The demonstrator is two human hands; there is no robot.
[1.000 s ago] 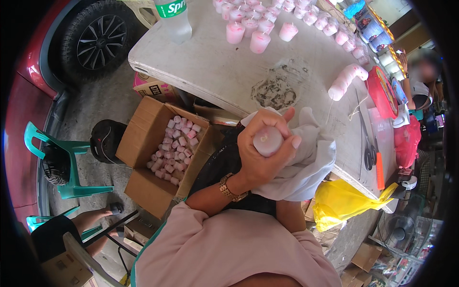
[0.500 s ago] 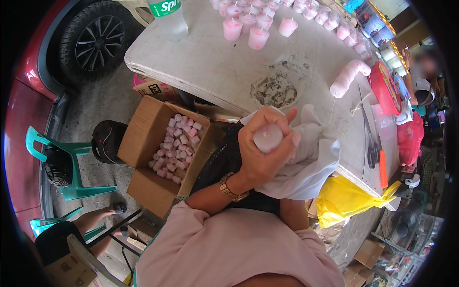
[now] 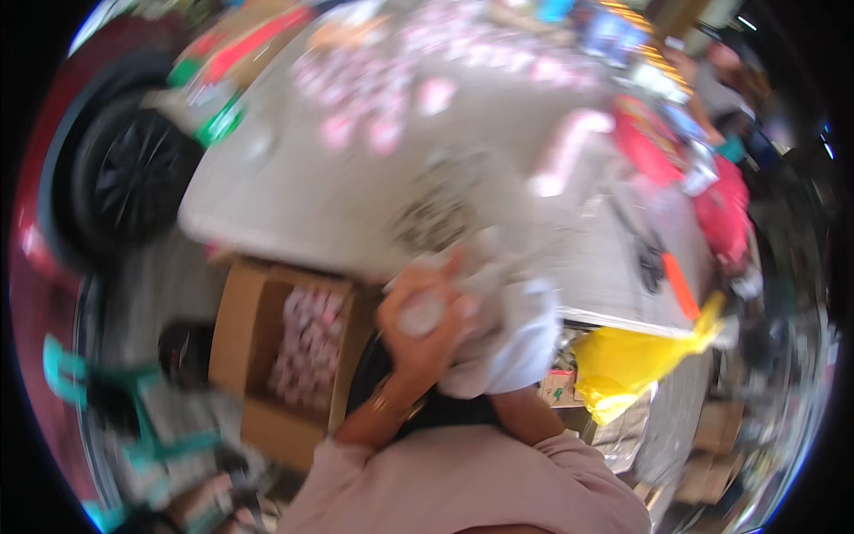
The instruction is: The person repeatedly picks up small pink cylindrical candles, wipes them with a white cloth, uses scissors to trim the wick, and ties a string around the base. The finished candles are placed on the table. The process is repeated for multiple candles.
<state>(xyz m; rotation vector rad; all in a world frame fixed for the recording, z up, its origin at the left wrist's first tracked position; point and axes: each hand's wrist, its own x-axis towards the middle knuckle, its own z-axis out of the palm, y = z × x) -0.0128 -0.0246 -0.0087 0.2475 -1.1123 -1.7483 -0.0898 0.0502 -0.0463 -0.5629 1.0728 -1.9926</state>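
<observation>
Though the frame is blurred by motion, the main things can be told:

Left hand: the left hand (image 3: 425, 334) is raised in front of the body, just off the table's (image 3: 338, 205) near edge; its fingers are curled round a small pale jar (image 3: 422, 313), whose round end faces the camera.

Right hand: mostly hidden under a white cloth (image 3: 511, 343); only the forearm shows below it. It seems to press the cloth against the jar, but I cannot tell how its fingers lie.

Jar: touching the cloth on its right side, held above the lap, between table edge and chest.

Done, as a judgement: an open box (image 3: 285, 356) on the ground, left of the person and below the table's near edge, is already partly filled with small pink-and-white jars (image 3: 307, 343); these look finished.

Left, as a judgement: many pink jars (image 3: 374, 89) stand along the table's far edge, and a pink row (image 3: 569, 147) lies toward its right side. If those wait their turn, a good share remains.

Other things: a yellow bag (image 3: 636, 360) hangs off the table's right near corner; a teal chair (image 3: 124, 400) stands left of the box.
</observation>
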